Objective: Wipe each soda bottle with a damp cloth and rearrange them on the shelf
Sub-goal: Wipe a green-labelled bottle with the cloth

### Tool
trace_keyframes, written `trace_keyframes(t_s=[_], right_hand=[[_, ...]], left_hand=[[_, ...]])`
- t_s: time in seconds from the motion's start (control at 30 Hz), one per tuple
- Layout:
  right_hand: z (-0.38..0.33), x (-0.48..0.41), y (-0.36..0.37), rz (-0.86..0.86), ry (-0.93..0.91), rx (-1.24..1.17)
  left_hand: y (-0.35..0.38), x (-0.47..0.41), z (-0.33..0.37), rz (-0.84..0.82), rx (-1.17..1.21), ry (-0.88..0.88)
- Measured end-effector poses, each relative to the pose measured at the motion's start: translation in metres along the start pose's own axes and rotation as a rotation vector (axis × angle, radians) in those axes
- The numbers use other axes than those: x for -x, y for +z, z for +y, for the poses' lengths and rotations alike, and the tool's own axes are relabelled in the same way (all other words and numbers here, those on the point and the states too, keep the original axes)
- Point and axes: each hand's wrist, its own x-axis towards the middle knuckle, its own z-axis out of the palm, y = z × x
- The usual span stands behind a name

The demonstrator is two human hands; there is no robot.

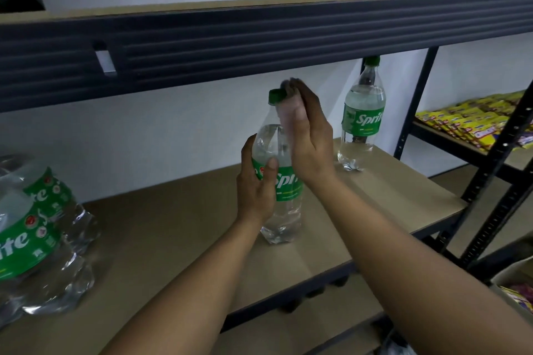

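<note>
Green-capped and clear, the bottle (284, 210) stood with its base on the brown shelf (173, 233), near the middle of the board and tipped slightly to the left. The left hand (255, 193) gripped it round the green label, thumb across the front and fingers curled behind. The right hand (310, 138), blurred, was closed round the neck just below the cap (275, 96), clutching a pale cloth (285, 117) against the plastic. A second bottle (362, 118) stood upright farther back at the right end of the same board, apart from both hands. At the left edge lay a pack (37, 233) of more bottles in clear wrap. On the next rack to the right, yellow packets (473, 121) lay in rows
</note>
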Motion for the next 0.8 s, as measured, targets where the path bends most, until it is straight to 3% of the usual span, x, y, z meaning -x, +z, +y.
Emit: trace_keyframes(t_s=[0.13, 0.3, 0.4, 0.47, 0.67, 0.8], right_hand=[[0.022, 0.025, 0.0, 0.001, 0.014, 0.004], [0.063, 0.124, 0.006, -0.011, 0.277, -0.175], [0.074, 0.119, 0.007, -0.015, 0.361, -0.177], [0.058, 0.083, 0.007, 0.047, 0.326, -0.116], [0.007, 0.012, 0.005, 0.041, -0.054, -0.023], [0.041, 0.059, 0.011, 0.091, 0.01, -0.036]], left_hand=[[0.001, 0.001, -0.002, 0.014, -0.019, 0.022], [0.001, 0.0, -0.008, 0.035, -0.042, 0.026], [0.0, 0.001, -0.009, 0.048, -0.051, 0.023], [0.0, 0.001, -0.008, 0.059, -0.071, 0.027], [0.003, 0.004, 0.003, 0.047, -0.05, 0.027], [0.004, 0.004, 0.005, 0.06, -0.111, 0.054]])
